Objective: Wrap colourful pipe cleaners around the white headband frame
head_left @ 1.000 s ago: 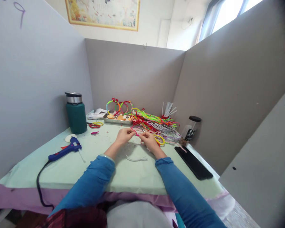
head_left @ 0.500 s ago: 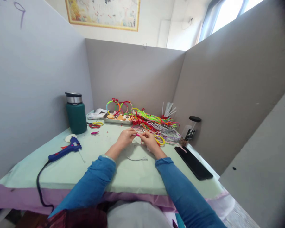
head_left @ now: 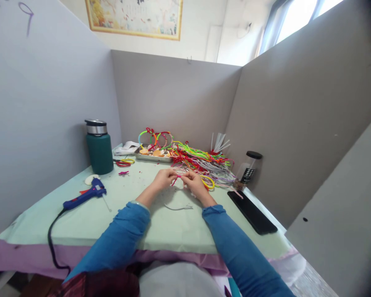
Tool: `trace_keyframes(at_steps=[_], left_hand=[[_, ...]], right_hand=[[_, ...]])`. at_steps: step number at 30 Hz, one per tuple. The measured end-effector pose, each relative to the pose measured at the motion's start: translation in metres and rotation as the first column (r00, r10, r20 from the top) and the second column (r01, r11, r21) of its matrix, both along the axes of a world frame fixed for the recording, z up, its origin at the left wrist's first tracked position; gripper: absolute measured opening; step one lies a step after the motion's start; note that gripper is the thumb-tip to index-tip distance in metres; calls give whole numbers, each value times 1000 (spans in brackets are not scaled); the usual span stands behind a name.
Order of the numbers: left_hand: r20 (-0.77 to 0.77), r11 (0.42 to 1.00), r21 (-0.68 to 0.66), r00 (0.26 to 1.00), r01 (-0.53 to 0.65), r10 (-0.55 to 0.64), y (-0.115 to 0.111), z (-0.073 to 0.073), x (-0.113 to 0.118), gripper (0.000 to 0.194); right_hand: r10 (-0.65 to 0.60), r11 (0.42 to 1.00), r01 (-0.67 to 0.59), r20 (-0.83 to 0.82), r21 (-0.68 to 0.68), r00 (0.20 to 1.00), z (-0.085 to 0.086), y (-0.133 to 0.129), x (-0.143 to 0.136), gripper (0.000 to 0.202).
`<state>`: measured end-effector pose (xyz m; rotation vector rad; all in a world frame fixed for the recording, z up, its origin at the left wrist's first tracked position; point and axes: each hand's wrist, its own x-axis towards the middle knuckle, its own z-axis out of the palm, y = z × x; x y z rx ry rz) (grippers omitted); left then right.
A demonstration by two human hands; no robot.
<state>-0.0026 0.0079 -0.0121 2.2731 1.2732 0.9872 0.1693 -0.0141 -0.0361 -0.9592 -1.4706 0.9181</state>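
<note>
Between my two hands is a small magenta pipe cleaner (head_left: 179, 176), with one end hanging below my left fingertips. My left hand (head_left: 165, 180) is closed in a pinch on its left part. From the other side my right hand (head_left: 194, 181) pinches it too, thumb and fingers together. Below them on the cloth lies a thin grey pipe cleaner (head_left: 177, 208). Scissors with yellow handles (head_left: 208, 182) rest just beside my right hand, partly hidden by it. Behind my hands spreads a heap of coloured pipe cleaners (head_left: 200, 159).
A blue glue gun (head_left: 85, 197) and a green bottle (head_left: 99, 148) stand at the left. A metal tray (head_left: 153, 158) of small pieces sits at the back, near more scissors (head_left: 123, 163). To the right lie a black phone (head_left: 252, 212) and a clear container (head_left: 249, 169). Grey partitions (head_left: 176, 90) enclose the table.
My left hand has shifted slightly left and down. A magenta end now hangs below its fingertips. My right hand stays nearly where it was.
</note>
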Motion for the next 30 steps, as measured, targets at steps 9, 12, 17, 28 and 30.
trace_keyframes(at_steps=[9,12,17,28,30], left_hand=[[234,894,-421,971,150,-52,-9,8,0,23],[273,869,-464,961,174,-47,-13,11,0,23],[303,853,-466,948,234,-95,-16,15,-3,19],[50,992,-124,999,-1,7,-1,0,-3,16],[7,1000,-22,1000,-15,15,2,-3,-4,16]], right_hand=[[26,999,-26,-12,-26,1000,-1,0,-1,27],[42,999,-43,-15,-33,999,-1,0,-2,27],[42,998,-43,-15,-38,999,2,-2,-1,27],[44,998,-46,-29,-53,999,1,0,0,27],[40,998,-41,-15,-54,999,2,-1,0,26]])
